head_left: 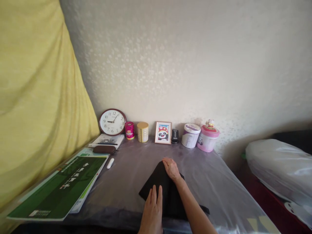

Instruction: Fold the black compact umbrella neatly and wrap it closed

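A black piece of folded fabric [156, 178] lies on the table in front of me, its upper end narrowing to a point. What kind of fabric article it is, I cannot tell. A dark strap-like end pokes out at its lower right. My left hand [153, 206] rests on the fabric's near left part, palm down with the fingers stretched out. Farther away, my right hand [172, 169] is closed over the fabric's upper tip, and that forearm crosses above its right side. The fabric's near edge is partly hidden by my arms.
Left on the covered table [122, 182] lie a green book [60, 185], a brown case [104, 149] and a white stick-like object [110, 163]. Along the wall stand a clock [112, 122], several canisters including a yellow-lidded one [142, 132], and a panda picture frame [163, 133].
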Demonstrator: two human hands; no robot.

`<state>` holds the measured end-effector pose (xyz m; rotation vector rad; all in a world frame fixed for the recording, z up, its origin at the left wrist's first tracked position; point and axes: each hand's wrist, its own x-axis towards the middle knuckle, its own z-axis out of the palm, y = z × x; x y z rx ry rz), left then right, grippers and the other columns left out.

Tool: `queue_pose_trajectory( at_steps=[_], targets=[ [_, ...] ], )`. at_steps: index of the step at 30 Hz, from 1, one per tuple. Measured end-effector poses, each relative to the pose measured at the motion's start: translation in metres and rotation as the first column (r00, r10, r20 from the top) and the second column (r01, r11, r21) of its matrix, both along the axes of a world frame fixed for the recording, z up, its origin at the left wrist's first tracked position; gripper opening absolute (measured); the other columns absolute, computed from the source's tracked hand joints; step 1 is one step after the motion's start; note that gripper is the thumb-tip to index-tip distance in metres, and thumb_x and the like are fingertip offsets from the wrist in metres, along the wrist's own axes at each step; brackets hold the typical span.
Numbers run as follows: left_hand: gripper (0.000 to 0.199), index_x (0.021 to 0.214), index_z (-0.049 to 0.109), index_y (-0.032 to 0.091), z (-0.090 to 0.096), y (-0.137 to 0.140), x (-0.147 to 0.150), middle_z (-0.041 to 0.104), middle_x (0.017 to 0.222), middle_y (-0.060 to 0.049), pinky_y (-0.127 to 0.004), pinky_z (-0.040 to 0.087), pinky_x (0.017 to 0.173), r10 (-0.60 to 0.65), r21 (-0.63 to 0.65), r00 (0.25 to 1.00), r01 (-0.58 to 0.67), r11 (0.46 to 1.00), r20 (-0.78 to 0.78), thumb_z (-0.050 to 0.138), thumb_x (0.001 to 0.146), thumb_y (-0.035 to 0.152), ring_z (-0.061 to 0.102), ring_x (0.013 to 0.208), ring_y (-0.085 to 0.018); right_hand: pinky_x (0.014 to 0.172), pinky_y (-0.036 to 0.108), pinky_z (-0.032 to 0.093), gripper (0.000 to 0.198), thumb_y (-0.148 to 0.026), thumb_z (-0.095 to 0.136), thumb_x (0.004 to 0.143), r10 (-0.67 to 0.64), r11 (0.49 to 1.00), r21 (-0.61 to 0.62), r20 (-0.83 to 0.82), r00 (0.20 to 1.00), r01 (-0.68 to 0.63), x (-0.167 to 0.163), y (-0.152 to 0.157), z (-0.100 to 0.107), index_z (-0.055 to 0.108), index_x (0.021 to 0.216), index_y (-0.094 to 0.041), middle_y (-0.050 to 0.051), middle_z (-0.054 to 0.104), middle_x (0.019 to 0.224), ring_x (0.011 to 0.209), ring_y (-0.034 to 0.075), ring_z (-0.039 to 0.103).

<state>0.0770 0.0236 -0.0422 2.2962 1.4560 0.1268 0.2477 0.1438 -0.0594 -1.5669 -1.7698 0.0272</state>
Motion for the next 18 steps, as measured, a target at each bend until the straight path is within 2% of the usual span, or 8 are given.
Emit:
queue_pose_trajectory(
  at_steps=[3, 8, 11, 15, 18],
  targets=[
    [0.105, 0.139, 0.012, 0.015, 0.0, 0.001, -0.001, 0.013, 0.147, -0.014, -0.039, 0.027, 0.108, 0.012, 0.003, 1.0, -0.012, 1.0, 0.025, 0.046, 0.042, -0.009, 0.019, 0.135, -0.03, 0.094, 0.04, 0.041, 0.03, -0.021, 0.038, 0.088, -0.068, 0.993, 0.095, -0.021, 0.997, 0.07, -0.001, -0.015, 0.001, 0.063, 0.104, -0.018, 0.011, 0.066, 0.106, 0.105, 0.021, 0.057],
    [0.105, 0.139, 0.013, 0.017, 0.001, -0.002, -0.001, 0.015, 0.147, -0.015, -0.037, 0.028, 0.107, 0.015, 0.02, 1.0, -0.015, 1.0, 0.003, 0.045, 0.043, -0.011, 0.022, 0.134, -0.029, 0.095, 0.039, 0.042, 0.03, -0.018, 0.038, 0.088, 0.064, 0.988, 0.141, -0.006, 0.998, -0.063, -0.01, -0.05, -0.008, 0.064, 0.102, -0.021, 0.007, 0.065, 0.109, 0.11, 0.021, 0.054],
    [0.101, 0.14, 0.012, 0.018, -0.001, -0.003, -0.003, 0.015, 0.148, -0.014, -0.036, 0.029, 0.106, 0.018, 0.033, 0.999, -0.019, 0.999, 0.047, 0.044, 0.048, -0.009, 0.026, 0.133, -0.028, 0.093, 0.043, 0.043, 0.029, -0.019, 0.041, 0.085, -0.009, 0.989, 0.146, -0.071, 0.997, 0.019, -0.003, -0.057, -0.014, 0.064, 0.101, -0.02, 0.01, 0.064, 0.112, 0.106, 0.023, 0.056],
    [0.095, 0.141, 0.008, 0.018, 0.002, 0.004, -0.016, 0.021, 0.148, -0.011, -0.03, 0.03, 0.105, 0.026, 0.005, 0.983, -0.027, 1.0, 0.18, 0.042, 0.055, -0.003, 0.032, 0.131, -0.021, 0.091, 0.043, 0.045, 0.027, -0.025, 0.045, 0.078, -0.139, 0.983, 0.083, -0.245, 0.96, 0.164, 0.025, -0.061, -0.018, 0.067, 0.092, -0.021, 0.01, 0.067, 0.104, 0.101, 0.025, 0.059],
    [0.094, 0.142, 0.011, 0.015, 0.018, 0.012, -0.035, 0.034, 0.143, -0.008, -0.027, 0.026, 0.107, 0.046, -0.093, 0.92, -0.01, 0.996, 0.39, 0.043, 0.054, 0.003, 0.032, 0.131, -0.019, 0.085, 0.041, 0.048, 0.028, -0.034, 0.044, 0.074, -0.263, 0.962, -0.049, -0.422, 0.867, 0.268, 0.05, -0.069, -0.017, 0.067, 0.086, -0.023, 0.009, 0.07, 0.094, 0.092, 0.025, 0.063]
  ],
)
